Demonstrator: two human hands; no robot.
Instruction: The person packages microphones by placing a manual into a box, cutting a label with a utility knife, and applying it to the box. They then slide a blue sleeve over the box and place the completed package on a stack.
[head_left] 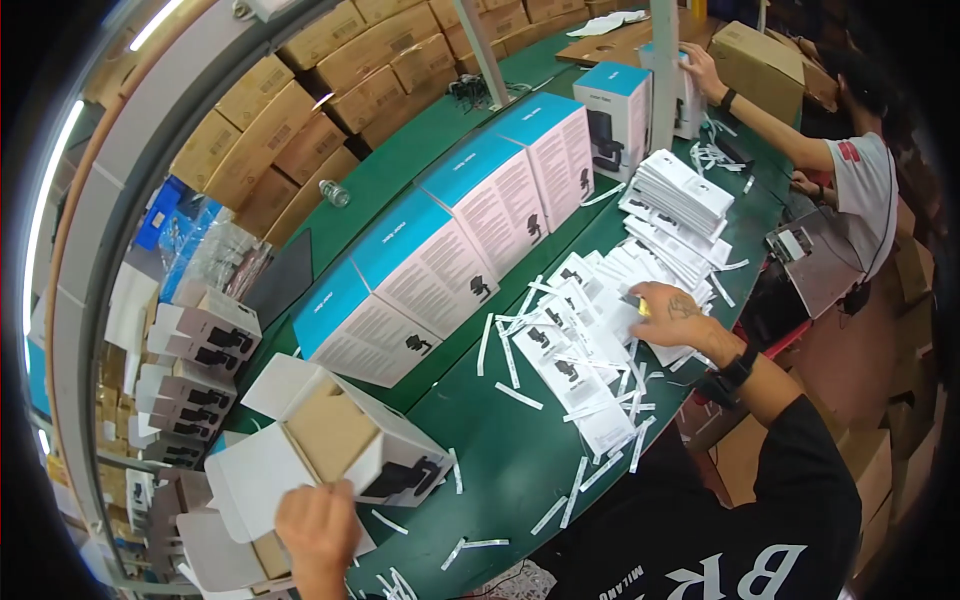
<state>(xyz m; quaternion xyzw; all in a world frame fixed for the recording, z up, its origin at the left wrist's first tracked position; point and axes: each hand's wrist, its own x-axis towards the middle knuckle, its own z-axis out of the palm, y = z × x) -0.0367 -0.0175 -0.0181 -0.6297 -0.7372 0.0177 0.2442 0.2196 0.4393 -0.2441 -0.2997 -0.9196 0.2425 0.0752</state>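
My left hand [318, 530] grips the flap of an open white carton [335, 440] with a brown cardboard insert, lying on the green table [500, 460] at the lower left. My right hand [672, 312] rests on a spread of white leaflets [575, 345] with a black product picture, fingers closed on a small yellow object at the leaflets' edge. Thin white paper strips [520, 397] lie scattered around the leaflets.
A row of closed white boxes with blue tops [455, 235] stands along the table's middle. A neat leaflet stack [685, 190] sits further back. Folded white cartons [195, 370] pile at the left. Brown cartons [330, 90] line the far side. Another person's hand [700, 68] touches a box at the upper right.
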